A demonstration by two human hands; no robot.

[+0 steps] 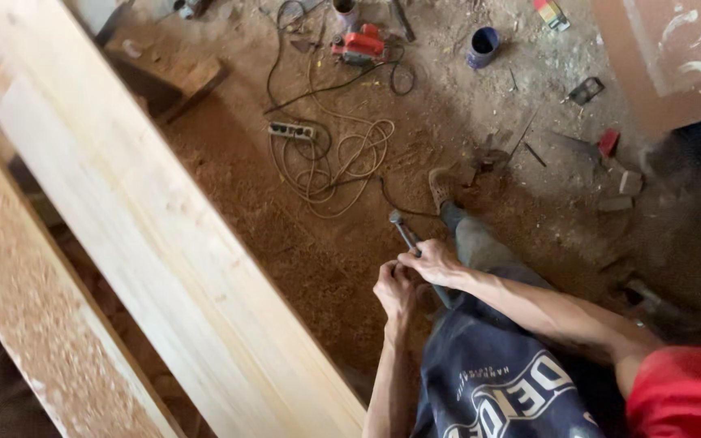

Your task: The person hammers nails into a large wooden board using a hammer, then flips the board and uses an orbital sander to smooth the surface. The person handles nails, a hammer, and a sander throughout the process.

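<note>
I have both hands close together just beside the long pale plank [148,235], over the sawdust floor [285,235]. My right hand [432,261] is curled tight around the shaft of a slim metal tool [404,229], whose dark head pokes out up and away from my knuckles; my left hand [395,290] is closed in a loose fist right against it, touching the right, though I cannot tell whether its fingers grip the tool's lower end or something smaller hidden under the palm. The tool sits in the air between my hands and my own shoe [441,188], well apart from the plank's edge. The risk I judge here is slippage: with both hands bunched on a thin shaft, a sudden twist could pop the head free toward my leg or pinch my left fingers. Behind the shoe, the coiled cable [338,158] and power strip [291,130] lie loose in the dust near the red power saw [360,45], so a careless step back could snag the cord and drag the saw. A blue cup [483,45] stands beyond, easy to knock.
</note>
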